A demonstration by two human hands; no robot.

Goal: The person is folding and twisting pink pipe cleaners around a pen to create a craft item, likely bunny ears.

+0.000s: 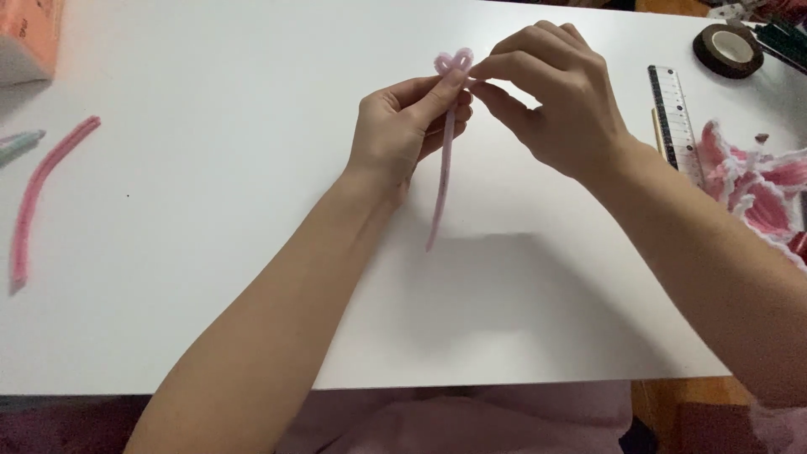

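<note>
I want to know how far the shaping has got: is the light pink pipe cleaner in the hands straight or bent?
Bent at the top: the pipe cleaner curls into a small heart-like loop pinched between left hand and right hand; its tail hangs straight.

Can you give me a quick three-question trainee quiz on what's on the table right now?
1. True or false: both hands grip the lilac pipe cleaner near its looped top.
2. Which side of the table holds the spare pink pipe cleaner? A) the person's left B) the person's right C) right under the wrists
3. Fill in: the tape roll lies beyond the far end of the ______.

Key
1. True: the left hand and the right hand both pinch it just below the loop.
2. A
3. ruler
</note>
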